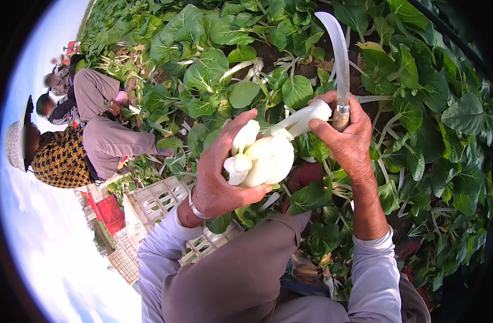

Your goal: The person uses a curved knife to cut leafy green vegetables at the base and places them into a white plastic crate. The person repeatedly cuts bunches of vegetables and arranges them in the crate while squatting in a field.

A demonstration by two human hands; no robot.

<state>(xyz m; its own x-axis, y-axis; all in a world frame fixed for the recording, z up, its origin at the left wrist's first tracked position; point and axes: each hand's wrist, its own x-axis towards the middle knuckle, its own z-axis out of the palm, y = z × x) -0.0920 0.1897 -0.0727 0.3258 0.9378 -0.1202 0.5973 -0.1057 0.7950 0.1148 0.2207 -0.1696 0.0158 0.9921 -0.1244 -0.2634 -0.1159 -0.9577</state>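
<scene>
Several heads of pale-stemmed bok choy (pixel 266 155) are bunched in my left hand (pixel 220 183), with their white cut bases turned up towards me. My right hand (pixel 349 137) grips the wooden handle of a curved harvesting knife (pixel 340 52), its blade pointing up and away. Between the thumb and fingers of that same hand sits one more bok choy (pixel 307 119), its base near the handle. Its stems slant down towards the bunch, and their leafy ends are hidden. Below the bunch, leaves and a dark red shoe (pixel 307 175) show.
Leafy bok choy plants (pixel 206 72) cover the ground ahead and right. White plastic crates (pixel 157 202) stand by my left arm, with a red crate (pixel 109 212) behind them. Left, a person in a brimmed hat (pixel 60 157) crouches among the plants; other people are farther off.
</scene>
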